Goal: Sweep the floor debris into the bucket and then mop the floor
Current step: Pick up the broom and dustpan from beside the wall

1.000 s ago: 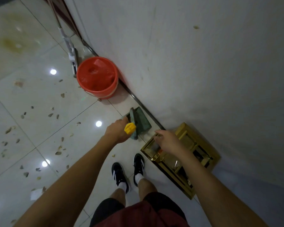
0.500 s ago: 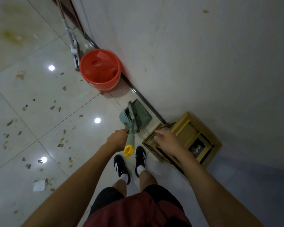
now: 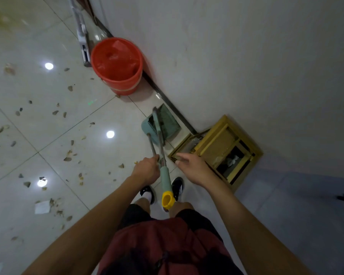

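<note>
My left hand (image 3: pixel 147 171) grips two metal shafts together: those of a teal dustpan (image 3: pixel 163 124) and a broom whose teal handle with a yellow cap (image 3: pixel 168 199) points back at my legs. The dustpan's mouth rests on the floor by the wall. My right hand (image 3: pixel 193 167) hovers just right of the handles, fingers straight, holding nothing. An orange bucket (image 3: pixel 117 62) lined with a red bag stands against the wall beyond the dustpan. Leaf-like debris (image 3: pixel 68 158) lies scattered over the white tiles to the left. A white mop (image 3: pixel 81 30) leans behind the bucket.
A gold-framed glass box (image 3: pixel 222 149) sits on the floor against the wall, just right of my right hand. The wall (image 3: pixel 246 66) fills the right side. A white scrap of paper (image 3: pixel 42 207) lies at lower left. My feet (image 3: pixel 177 187) stand below the handles.
The handles have come up and back toward me, with the yellow cap now near my knees. My right hand has left the gold box and moved toward the handles. The view has pulled back.
</note>
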`<state>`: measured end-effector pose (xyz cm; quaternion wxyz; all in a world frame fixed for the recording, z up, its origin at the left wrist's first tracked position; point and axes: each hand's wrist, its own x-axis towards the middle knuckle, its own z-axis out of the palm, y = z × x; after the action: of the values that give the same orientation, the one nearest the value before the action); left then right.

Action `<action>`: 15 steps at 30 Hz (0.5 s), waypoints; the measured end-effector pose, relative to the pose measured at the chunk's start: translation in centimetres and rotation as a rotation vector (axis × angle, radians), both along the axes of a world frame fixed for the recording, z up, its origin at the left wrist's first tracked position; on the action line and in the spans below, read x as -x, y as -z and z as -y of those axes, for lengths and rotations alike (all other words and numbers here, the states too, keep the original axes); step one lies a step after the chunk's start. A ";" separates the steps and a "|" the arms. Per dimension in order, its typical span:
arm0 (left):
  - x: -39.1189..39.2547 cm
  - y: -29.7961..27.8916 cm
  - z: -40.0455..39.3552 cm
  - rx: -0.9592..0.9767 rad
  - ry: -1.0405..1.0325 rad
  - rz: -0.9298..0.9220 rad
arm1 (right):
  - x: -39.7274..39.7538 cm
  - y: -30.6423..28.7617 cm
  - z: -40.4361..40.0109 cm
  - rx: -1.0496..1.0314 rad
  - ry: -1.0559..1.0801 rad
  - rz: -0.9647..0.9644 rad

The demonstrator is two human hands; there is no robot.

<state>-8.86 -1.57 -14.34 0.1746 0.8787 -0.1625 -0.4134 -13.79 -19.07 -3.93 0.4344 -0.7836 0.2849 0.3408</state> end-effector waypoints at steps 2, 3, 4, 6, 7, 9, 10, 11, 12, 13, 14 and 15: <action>1.1 0.2 0.1 -0.022 0.023 0.011 | 0.5 -0.2 -0.3 0.003 -0.017 0.002; 1.7 0.3 0.3 -0.032 0.032 0.009 | 0.9 0.0 -0.5 0.007 -0.029 0.006; 2.3 0.4 0.5 -0.041 0.039 0.008 | 1.3 0.2 -0.7 0.005 -0.037 0.005; 3.5 0.5 0.9 -0.062 0.061 0.007 | 2.0 0.5 -1.1 0.009 -0.057 -0.018; 4.0 0.5 1.2 -0.073 0.073 0.007 | 2.4 0.7 -1.3 0.024 -0.071 -0.037; 5.1 0.6 1.8 -0.088 0.088 0.018 | 3.5 1.1 -1.6 0.016 -0.034 -0.078; 5.6 0.6 2.1 -0.091 0.091 0.024 | 4.0 1.3 -1.6 -0.023 0.041 -0.114; 6.1 0.6 2.4 -0.094 0.083 0.027 | 4.5 1.5 -1.6 -0.078 0.131 -0.161; 6.6 0.7 2.7 -0.089 0.075 0.031 | 4.8 1.5 -1.6 -0.139 0.218 -0.201; 7.0 0.7 3.1 -0.081 0.072 0.036 | 5.2 1.7 -1.4 -0.197 0.296 -0.237; 7.4 0.7 3.5 -0.075 0.071 0.043 | 5.5 1.8 -1.3 -0.247 0.357 -0.264; 7.7 0.8 3.9 -0.074 0.068 0.047 | 5.8 2.0 -1.1 -0.283 0.399 -0.273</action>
<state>-16.59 -5.45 -15.11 0.1240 0.8880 -0.1811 -0.4040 -19.54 -17.94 -5.89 0.5556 -0.5903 0.4390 0.3875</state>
